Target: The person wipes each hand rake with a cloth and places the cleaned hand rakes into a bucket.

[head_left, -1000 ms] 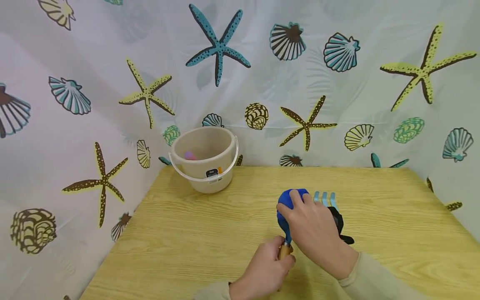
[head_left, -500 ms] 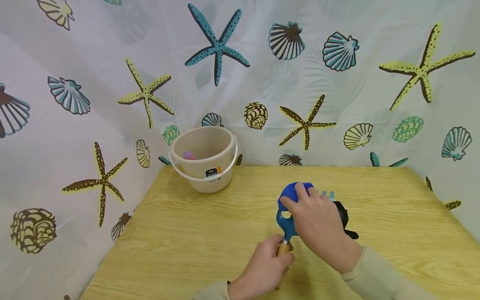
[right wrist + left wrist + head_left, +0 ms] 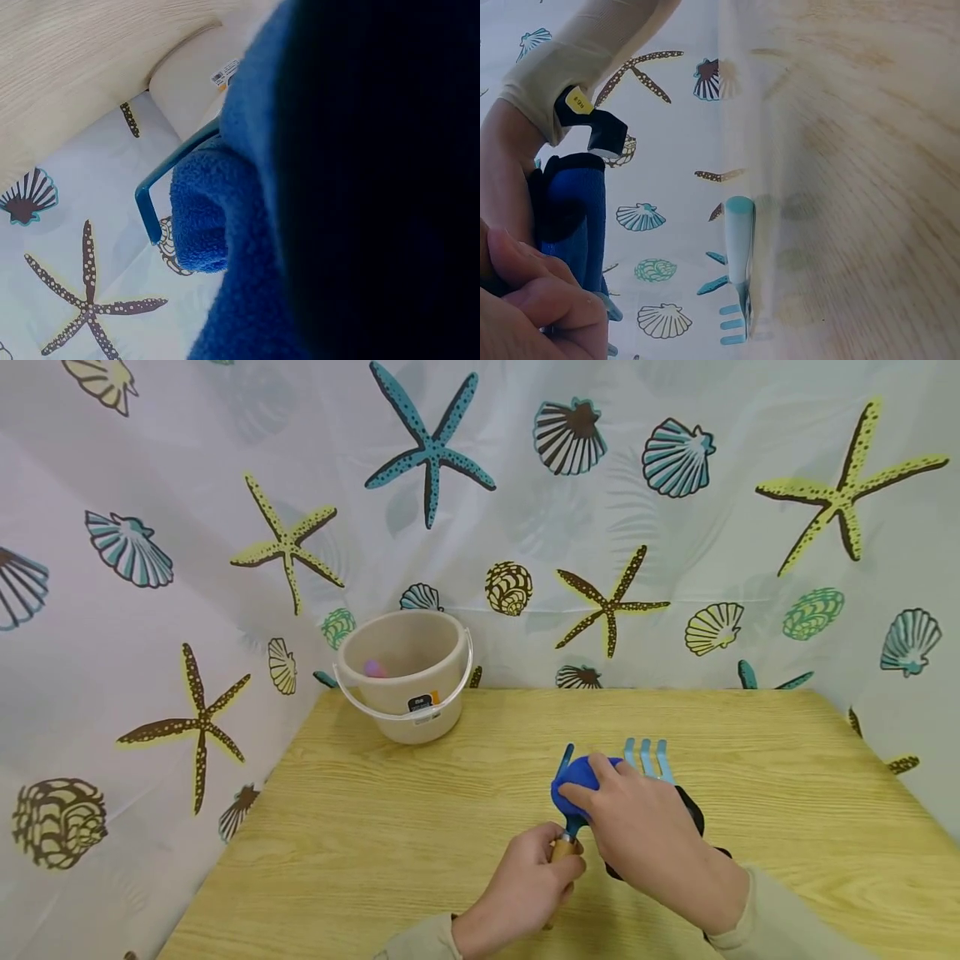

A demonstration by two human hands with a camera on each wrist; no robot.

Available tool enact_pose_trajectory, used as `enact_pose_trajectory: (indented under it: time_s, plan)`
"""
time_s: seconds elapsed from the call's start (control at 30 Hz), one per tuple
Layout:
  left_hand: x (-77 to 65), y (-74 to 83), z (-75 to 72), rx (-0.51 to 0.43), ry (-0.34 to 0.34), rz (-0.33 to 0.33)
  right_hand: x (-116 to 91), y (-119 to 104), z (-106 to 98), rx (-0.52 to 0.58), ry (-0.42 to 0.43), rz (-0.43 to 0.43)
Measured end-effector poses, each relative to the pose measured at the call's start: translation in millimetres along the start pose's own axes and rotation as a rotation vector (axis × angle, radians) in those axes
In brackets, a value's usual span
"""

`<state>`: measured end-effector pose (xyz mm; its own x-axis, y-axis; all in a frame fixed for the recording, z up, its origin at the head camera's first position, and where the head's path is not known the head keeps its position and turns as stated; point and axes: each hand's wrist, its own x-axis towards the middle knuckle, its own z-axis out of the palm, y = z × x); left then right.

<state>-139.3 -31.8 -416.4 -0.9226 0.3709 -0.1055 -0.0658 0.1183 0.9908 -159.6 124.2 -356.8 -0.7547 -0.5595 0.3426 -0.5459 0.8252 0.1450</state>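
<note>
My left hand (image 3: 525,881) grips the wooden handle (image 3: 564,848) of a hand rake with a blue metal head. One bent blue tine (image 3: 154,187) shows in the right wrist view, and its tip stands out past the cloth in the head view. With my right hand (image 3: 645,822) I hold a blue fluffy cloth (image 3: 573,792) around the rake's head, hiding most of it. In the left wrist view the cloth (image 3: 577,225) hangs beside my left fingers (image 3: 555,307). A dark mass blocks much of the right wrist view.
A second, light blue hand rake (image 3: 739,247) lies on the wooden table (image 3: 360,810), its tines beyond my right hand. At the back left stands a beige bucket (image 3: 401,702) with a clear handle and a pink and purple thing (image 3: 375,669) inside. A shell-patterned curtain (image 3: 480,543) encloses the table.
My right hand first shifted the cloth outward, baring the base of the rake's head. It has since come back toward the handle, and a tine tip now shows. My left hand keeps its grip.
</note>
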Motion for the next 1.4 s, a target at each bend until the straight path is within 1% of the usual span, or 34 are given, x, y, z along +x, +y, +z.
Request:
enact_pose_trajectory:
  time_s: [0.07,0.23,0.3,0.4,0.5,0.67,0.8,0.9,1.0,1.1,1.2,1.27,1.33,1.4]
  plan:
    - [0.3,-0.3,-0.3,0.010,0.001,0.012,-4,-1,-1,-0.007,0.010,-0.010]
    - [1.8,-0.6,-5.1,0.044,0.029,0.056,-11,-3,-1,0.019,0.005,-0.030]
    - [1.9,-0.3,-6.7,0.040,0.033,0.056,-13,-2,0,0.018,0.004,-0.025]
    - [1.2,-0.1,-7.4,0.030,0.031,0.052,-14,3,1,0.003,0.001,0.006]
    - [0.6,0.0,-7.0,0.025,0.038,0.054,-15,5,0,0.017,-0.022,0.025]
    - [1.1,-1.0,-6.1,0.029,0.006,0.067,-15,0,-6,0.060,-0.065,-0.017]
    - [2.7,-1.6,-5.1,0.040,0.008,0.073,-14,-3,-8,0.047,-0.034,-0.032]
    - [2.8,-1.1,-4.3,0.046,0.021,0.068,-14,-2,-4,0.011,0.004,-0.034]
    - [1.5,0.0,-5.2,0.045,0.042,0.058,-14,1,1,-0.023,0.011,-0.020]
    - [-0.1,1.0,-7.1,0.022,0.063,0.042,-14,6,7,-0.031,0.008,0.010]
    - [-1.6,2.1,-9.5,0.004,0.074,0.039,-15,12,12,-0.027,0.021,0.047]
    - [-2.0,3.2,-11.0,-0.021,0.070,0.046,-15,14,14,-0.022,0.033,0.067]
    - [-1.3,3.4,-12.1,-0.044,0.065,0.056,-16,16,16,0.005,0.049,0.074]
    - [-0.1,3.2,-13.2,-0.072,0.057,0.065,-16,15,17,0.038,0.059,0.060]
